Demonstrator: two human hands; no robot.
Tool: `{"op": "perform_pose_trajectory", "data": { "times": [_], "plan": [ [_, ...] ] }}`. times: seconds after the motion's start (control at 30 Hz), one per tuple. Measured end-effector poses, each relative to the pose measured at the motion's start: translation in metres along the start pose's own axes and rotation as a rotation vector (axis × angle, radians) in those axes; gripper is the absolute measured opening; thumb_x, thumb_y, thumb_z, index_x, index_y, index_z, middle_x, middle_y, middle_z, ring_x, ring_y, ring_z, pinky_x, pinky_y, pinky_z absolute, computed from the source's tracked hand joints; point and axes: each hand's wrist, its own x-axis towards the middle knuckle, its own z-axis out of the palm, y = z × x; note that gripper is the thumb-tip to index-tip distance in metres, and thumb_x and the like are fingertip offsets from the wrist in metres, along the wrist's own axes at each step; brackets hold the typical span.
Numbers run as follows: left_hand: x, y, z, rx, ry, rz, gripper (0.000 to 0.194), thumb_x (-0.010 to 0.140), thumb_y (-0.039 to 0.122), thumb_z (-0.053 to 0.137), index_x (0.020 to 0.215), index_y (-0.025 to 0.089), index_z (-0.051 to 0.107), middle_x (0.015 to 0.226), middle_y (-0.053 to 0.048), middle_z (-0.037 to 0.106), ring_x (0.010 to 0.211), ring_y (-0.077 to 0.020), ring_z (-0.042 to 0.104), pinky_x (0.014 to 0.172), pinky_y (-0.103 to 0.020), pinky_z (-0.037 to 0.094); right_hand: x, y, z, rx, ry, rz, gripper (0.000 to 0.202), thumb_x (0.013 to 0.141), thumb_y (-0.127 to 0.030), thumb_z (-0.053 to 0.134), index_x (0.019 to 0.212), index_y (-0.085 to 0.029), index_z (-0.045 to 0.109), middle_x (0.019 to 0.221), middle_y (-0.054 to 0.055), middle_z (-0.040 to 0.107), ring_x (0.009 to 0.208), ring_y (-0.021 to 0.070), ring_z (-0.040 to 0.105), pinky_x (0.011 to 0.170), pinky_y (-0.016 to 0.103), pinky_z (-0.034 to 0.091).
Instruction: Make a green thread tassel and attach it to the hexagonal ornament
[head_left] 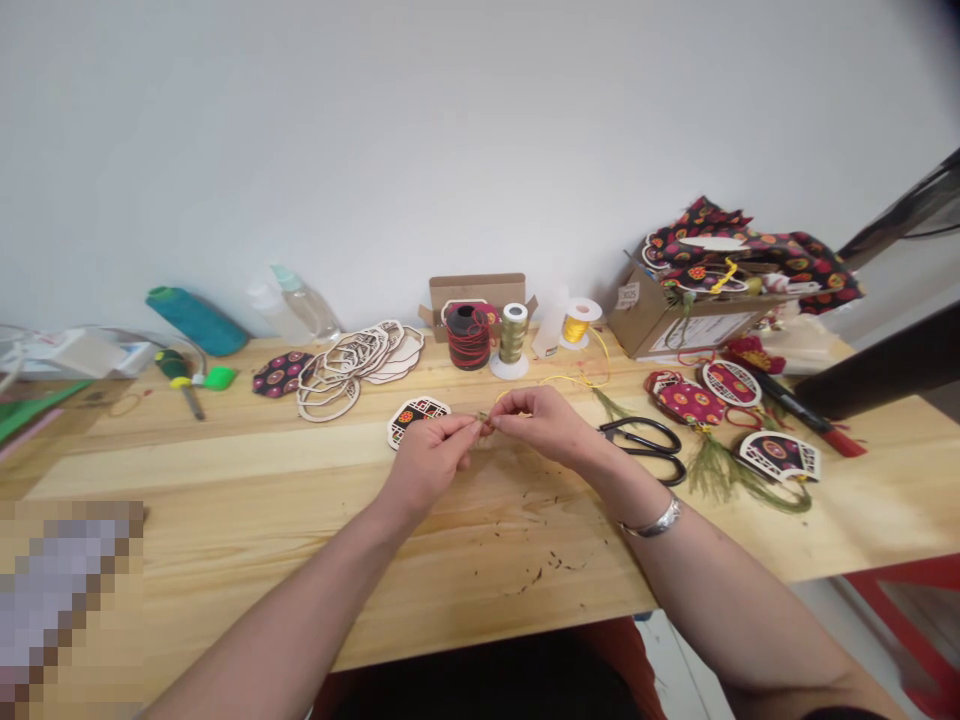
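Observation:
My left hand (439,447) and my right hand (541,420) meet above the middle of the table, thumbs and fingertips pinched together. A tiny olive-brown bit shows between the fingertips, too small to name. Yellow cord (574,382) runs from a spool to behind my right hand; whether the fingers grip it I cannot tell. Partly hidden behind my left hand lies a pendant with a white lattice frame and dark patterned fabric (418,413). Black-handled scissors (651,436) rest beside my right forearm.
Behind my hands stand spools of dark red cord (469,338), olive thread (514,335) and yellow cord (576,325). Cut-out frames (352,362) are piled left, near a screwdriver (180,380). Fabric pendants with tassels (690,398) and a cardboard box (667,322) are right. Dark scraps (551,562) dot the table.

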Motion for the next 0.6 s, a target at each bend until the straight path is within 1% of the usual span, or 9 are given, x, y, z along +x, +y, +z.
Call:
{"op": "perform_pose_trajectory", "data": {
  "times": [0.07,0.17,0.27,0.33,0.47,0.6],
  "plan": [
    [0.0000,-0.0002,0.0000,-0.009,0.002,-0.011,0.029,0.077,0.039,0.058,0.075,0.014,0.072,0.046,0.004,0.046,0.048,-0.0100,0.037,0.049,-0.024,0.025,0.0003,0.0008,-0.0009,0.016,-0.008,-0.001,0.013,0.068,-0.023,0.056,0.069,-0.014,0.066,0.064,0.002,0.063,0.058,0.0107,0.049,0.053,0.023,0.032],
    [0.0010,-0.0011,0.0000,-0.028,0.000,-0.022,0.030,0.076,0.040,0.059,0.081,0.014,0.074,0.047,0.004,0.047,0.048,-0.0101,0.038,0.049,-0.024,0.026,0.0004,0.0019,-0.0034,0.029,0.011,-0.018,0.017,0.070,-0.028,0.057,0.070,-0.013,0.067,0.055,-0.002,0.055,0.051,0.0082,0.039,0.049,0.023,0.026],
    [0.0024,-0.0022,0.0000,-0.038,-0.002,-0.017,0.032,0.077,0.042,0.059,0.084,0.014,0.075,0.047,0.004,0.047,0.048,-0.0100,0.039,0.049,-0.024,0.026,0.0000,0.0016,-0.0055,0.010,0.033,-0.020,0.021,0.072,-0.032,0.058,0.070,-0.014,0.067,0.051,-0.004,0.049,0.049,0.0079,0.035,0.047,0.023,0.024],
    [0.0031,-0.0027,0.0000,-0.026,0.005,-0.014,0.032,0.077,0.042,0.059,0.084,0.014,0.075,0.047,0.004,0.047,0.048,-0.0101,0.039,0.049,-0.024,0.026,-0.0004,0.0005,-0.0059,-0.008,0.016,-0.017,0.020,0.071,-0.031,0.059,0.069,-0.014,0.068,0.054,-0.003,0.054,0.051,0.0088,0.040,0.048,0.023,0.026],
    [0.0034,-0.0031,-0.0004,0.011,0.011,-0.010,0.029,0.077,0.040,0.057,0.077,0.015,0.074,0.046,0.004,0.047,0.048,-0.0102,0.038,0.049,-0.024,0.026,-0.0017,-0.0030,-0.0042,-0.034,-0.005,-0.009,0.016,0.070,-0.027,0.060,0.072,-0.013,0.069,0.069,0.003,0.067,0.063,0.0120,0.053,0.055,0.023,0.035],
    [0.0022,-0.0018,-0.0004,0.008,0.001,0.005,0.028,0.077,0.039,0.057,0.069,0.016,0.071,0.046,0.004,0.047,0.048,-0.0101,0.038,0.049,-0.024,0.026,-0.0025,-0.0052,-0.0026,-0.079,-0.005,-0.004,0.013,0.070,-0.024,0.060,0.071,-0.013,0.068,0.072,0.004,0.069,0.066,0.0125,0.056,0.059,0.024,0.038]
  ]
}}
